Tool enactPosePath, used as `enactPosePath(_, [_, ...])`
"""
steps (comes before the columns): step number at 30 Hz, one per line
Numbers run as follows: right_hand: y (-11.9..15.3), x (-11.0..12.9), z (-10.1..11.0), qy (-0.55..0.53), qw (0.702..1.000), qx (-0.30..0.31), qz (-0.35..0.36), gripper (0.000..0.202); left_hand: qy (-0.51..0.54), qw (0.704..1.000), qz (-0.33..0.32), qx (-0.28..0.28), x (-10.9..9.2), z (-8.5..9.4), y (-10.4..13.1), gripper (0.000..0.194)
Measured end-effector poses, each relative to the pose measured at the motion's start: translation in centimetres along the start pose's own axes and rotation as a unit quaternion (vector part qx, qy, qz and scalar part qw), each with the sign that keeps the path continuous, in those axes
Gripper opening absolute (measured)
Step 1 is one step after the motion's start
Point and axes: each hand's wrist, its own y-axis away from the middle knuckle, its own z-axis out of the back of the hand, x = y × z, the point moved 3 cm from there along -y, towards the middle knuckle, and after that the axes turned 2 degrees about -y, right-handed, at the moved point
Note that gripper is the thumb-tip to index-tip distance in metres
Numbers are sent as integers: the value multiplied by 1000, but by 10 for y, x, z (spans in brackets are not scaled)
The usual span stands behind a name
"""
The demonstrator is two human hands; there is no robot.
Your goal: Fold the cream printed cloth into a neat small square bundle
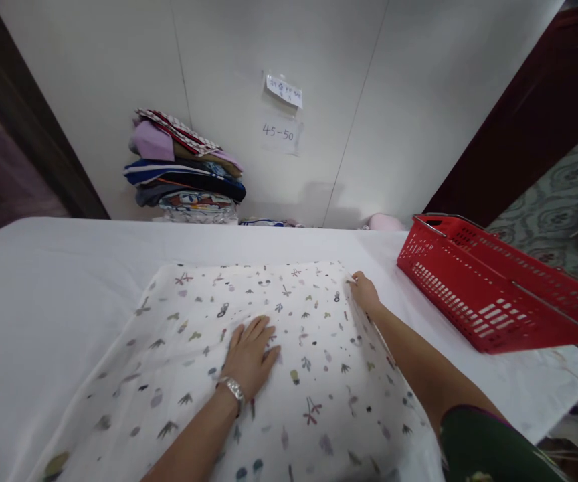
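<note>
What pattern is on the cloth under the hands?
The cloth is white with small scattered plant-like prints, best seen in the head view.

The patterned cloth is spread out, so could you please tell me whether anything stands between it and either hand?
Nothing visible does: the left hand lies flat on the patterned cloth, and the right hand is at its edge near the far right corner. The red basket stands off to the right, not in between.
</note>
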Motion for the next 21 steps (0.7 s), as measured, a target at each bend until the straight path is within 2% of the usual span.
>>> enactPosePath(4, [0,0,0,19,1000,12,-3,29,1,1000,-10,5,-1,1,1,41])
enactPosePath(10, [-16,8,2,36,999,27,-23,52,3,1000,-8,-1,-3,2,0,40])
enactPosePath(16, [-34,27,-6,46,999,10,-16,42,-1,1000,-14,-3,0,-2,1,40])
enactPosePath(21, [-39,22,-12,57,998,-9,-16,33,2,1000,-15,-2,0,-1,2,41])
